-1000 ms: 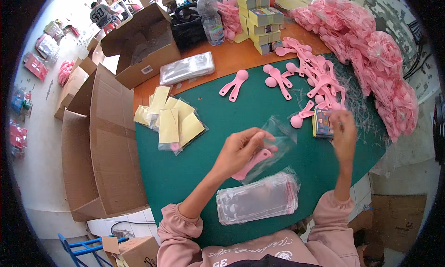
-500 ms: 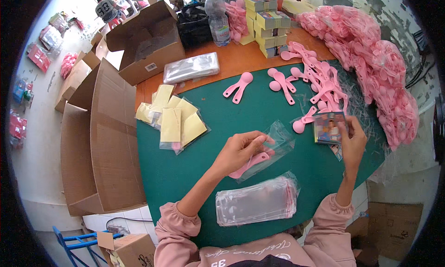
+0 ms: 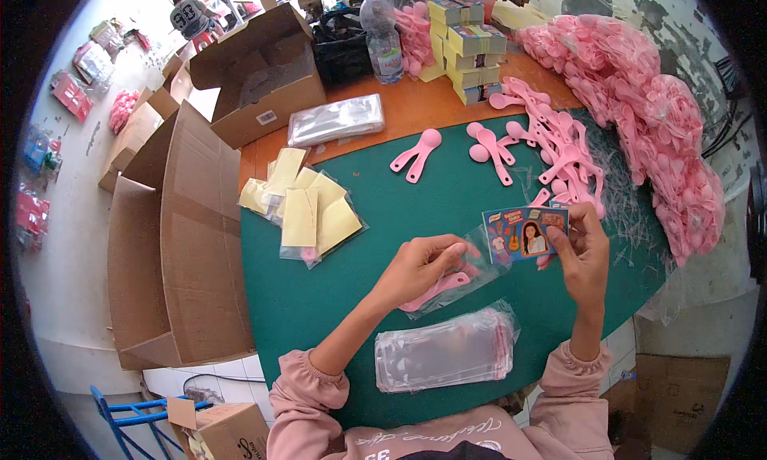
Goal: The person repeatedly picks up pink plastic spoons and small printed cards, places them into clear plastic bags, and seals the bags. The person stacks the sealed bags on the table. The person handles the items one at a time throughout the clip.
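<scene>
My left hand pinches a clear plastic bag between thumb and fingers, above the green mat. A pink spoon sits inside that bag; I see its handle, while the rest is hidden by my hand. My right hand grips an illustrated card by its right end, thumb on the printed face, fingers behind. The card's left end is right at the far end of the bag, most of its face in the open; I cannot tell whether its edge touches the film or has slipped within.

So this bag, as I judge it, is about half made up: spoon in, card mostly out. At the left of the mat lie several filled packets, overlapping, with yellow backing showing through the film, and these look finished or nearly so.

Plenty remains. A stack of flat clear bags lies just in front of me, and a loose heap of pink spoons spreads on the right. Beyond, on the orange tabletop, stand banded card stacks, near a large bagged mass of spoons.
</scene>
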Demonstrator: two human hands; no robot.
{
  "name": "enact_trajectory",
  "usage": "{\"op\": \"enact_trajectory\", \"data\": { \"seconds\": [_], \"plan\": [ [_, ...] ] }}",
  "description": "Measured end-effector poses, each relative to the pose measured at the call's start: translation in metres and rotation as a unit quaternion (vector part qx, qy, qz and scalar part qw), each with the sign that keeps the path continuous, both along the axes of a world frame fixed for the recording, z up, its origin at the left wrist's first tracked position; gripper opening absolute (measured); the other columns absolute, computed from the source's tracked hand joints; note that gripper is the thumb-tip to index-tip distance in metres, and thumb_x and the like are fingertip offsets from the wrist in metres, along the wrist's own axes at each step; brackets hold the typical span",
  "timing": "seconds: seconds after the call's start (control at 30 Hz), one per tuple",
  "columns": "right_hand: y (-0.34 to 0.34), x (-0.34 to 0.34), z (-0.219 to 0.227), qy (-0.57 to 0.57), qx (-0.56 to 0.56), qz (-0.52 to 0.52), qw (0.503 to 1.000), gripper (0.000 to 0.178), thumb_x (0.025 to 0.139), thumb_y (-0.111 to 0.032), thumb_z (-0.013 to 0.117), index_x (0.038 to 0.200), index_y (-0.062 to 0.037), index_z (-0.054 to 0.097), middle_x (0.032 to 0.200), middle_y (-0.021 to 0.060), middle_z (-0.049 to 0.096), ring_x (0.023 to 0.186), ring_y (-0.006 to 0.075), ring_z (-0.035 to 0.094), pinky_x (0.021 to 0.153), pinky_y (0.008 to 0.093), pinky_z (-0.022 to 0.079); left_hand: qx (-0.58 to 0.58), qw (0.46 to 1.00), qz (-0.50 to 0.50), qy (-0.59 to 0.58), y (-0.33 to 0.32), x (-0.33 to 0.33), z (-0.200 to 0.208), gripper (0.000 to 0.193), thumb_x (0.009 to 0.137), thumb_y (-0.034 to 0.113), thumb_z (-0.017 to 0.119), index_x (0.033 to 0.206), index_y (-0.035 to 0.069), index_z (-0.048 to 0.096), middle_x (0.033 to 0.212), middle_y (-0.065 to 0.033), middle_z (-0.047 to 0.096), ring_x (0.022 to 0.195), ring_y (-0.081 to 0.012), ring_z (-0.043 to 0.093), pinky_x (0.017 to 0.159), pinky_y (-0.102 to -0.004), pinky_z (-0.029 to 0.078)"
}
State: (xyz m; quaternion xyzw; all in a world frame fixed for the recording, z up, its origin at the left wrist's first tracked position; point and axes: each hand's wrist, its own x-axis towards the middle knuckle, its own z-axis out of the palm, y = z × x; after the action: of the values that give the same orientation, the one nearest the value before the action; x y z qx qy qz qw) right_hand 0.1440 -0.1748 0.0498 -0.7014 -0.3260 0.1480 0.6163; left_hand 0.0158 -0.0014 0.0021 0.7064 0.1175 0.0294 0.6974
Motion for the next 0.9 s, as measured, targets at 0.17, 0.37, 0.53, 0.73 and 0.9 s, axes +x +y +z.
{"op": "enact_trajectory", "data": {
  "seconds": [0.17, 0.37, 0.53, 0.73, 0.9],
  "plan": [
    [-0.003, 0.001, 0.000, -0.050, -0.098, 0.082, 0.991, 0.009, 0.081, -0.003, 0.056, 0.086, 0.0006, 0.049, 0.070, 0.0060, 0.058, 0.055, 0.0092, 0.058, 0.044, 0.0205, 0.045, 0.091, 0.996, 0.005, 0.010, 0.000, -0.002, -0.009, 0.028, 0.092, 0.022, 0.043, 0.096, -0.001, 0.059, 0.077, -0.0037, 0.063, 0.067, -0.0063, 0.051, 0.060, -0.0243, 0.045],
    [0.003, 0.002, -0.008, -0.005, -0.139, 0.173, 0.975, 0.014, 0.079, -0.006, 0.060, 0.084, 0.0008, 0.048, 0.068, 0.0083, 0.057, 0.053, 0.0158, 0.058, 0.047, 0.0270, 0.046, 0.126, 0.989, -0.069, 0.042, -0.003, -0.003, 0.000, 0.028, 0.091, 0.023, 0.045, 0.107, 0.004, 0.057, 0.077, -0.0055, 0.064, 0.067, -0.0074, 0.053, 0.062, -0.0261, 0.046],
    [0.015, 0.002, -0.022, -0.248, -0.193, 0.295, 0.902, 0.023, 0.073, -0.016, 0.063, 0.082, 0.0019, 0.052, 0.071, 0.0141, 0.058, 0.063, 0.0332, 0.056, 0.057, 0.0336, 0.045, 0.154, 0.984, -0.087, -0.002, -0.011, -0.006, 0.004, 0.041, 0.089, 0.026, 0.047, 0.126, 0.008, 0.043, 0.082, -0.0134, 0.065, 0.071, -0.0168, 0.063, 0.062, -0.0306, 0.046],
    [0.016, 0.013, -0.028, 0.023, -0.214, 0.265, 0.940, 0.021, 0.071, -0.014, 0.068, 0.072, 0.0007, 0.053, 0.070, 0.0059, 0.058, 0.065, 0.0133, 0.054, 0.057, 0.0279, 0.043, 0.254, 0.957, -0.104, 0.094, 0.008, -0.009, 0.006, 0.062, 0.087, 0.034, 0.051, 0.137, 0.011, 0.022, 0.091, -0.0151, 0.064, 0.078, -0.0218, 0.063, 0.066, -0.0337, 0.047],
    [0.018, 0.027, -0.038, 0.045, -0.178, 0.179, 0.967, 0.018, 0.069, -0.012, 0.071, 0.068, -0.0026, 0.055, 0.066, -0.0006, 0.053, 0.063, 0.0055, 0.047, 0.056, 0.0217, 0.039, 0.053, 0.967, -0.218, -0.120, 0.057, -0.012, -0.035, 0.066, 0.083, 0.022, 0.059, 0.136, 0.010, 0.021, 0.112, -0.0114, 0.054, 0.094, -0.0156, 0.055, 0.079, -0.0284, 0.047]
  ]
}}
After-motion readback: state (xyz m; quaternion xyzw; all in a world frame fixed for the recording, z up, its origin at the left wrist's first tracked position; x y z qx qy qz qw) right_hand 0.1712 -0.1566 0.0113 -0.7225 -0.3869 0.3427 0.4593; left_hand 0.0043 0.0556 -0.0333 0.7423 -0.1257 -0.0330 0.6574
